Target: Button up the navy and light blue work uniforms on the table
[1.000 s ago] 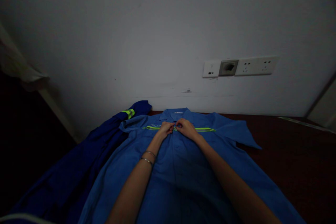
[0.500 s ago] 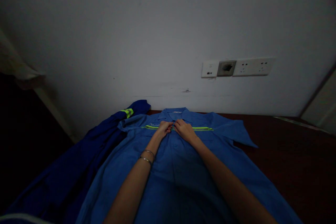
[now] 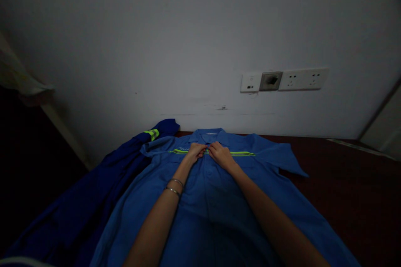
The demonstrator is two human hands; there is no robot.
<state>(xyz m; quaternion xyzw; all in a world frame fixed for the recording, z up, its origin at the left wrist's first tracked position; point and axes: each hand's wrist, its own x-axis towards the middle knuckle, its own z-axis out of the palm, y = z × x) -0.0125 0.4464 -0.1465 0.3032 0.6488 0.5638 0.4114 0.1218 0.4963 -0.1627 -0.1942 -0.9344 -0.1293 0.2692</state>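
A blue short-sleeved work shirt [image 3: 200, 200] lies spread out with its collar [image 3: 209, 134] toward the wall. Across its chest runs a yellow-green reflective stripe [image 3: 242, 154]. My left hand [image 3: 196, 152], with two bangles on the wrist, pinches the shirt's front placket just under the collar. Close beside it, my right hand [image 3: 219, 153] is also closed on the placket, fingertips nearly meeting the left ones. Whatever small part lies between the fingertips is hidden. A button [image 3: 209, 172] shows faintly below the hands.
A darker blue garment [image 3: 103, 183] with a reflective band [image 3: 152, 134] lies along the left side, partly beside the shirt. Under them is a dark reddish-brown table [image 3: 338, 167]. Sockets [image 3: 302, 79] are set in the wall [image 3: 156, 50] behind. Pale cloth [image 3: 21, 75] hangs at far left.
Almost nothing differs. Both hands stay at the same spot on the placket, with only a slight shift of the fingers.
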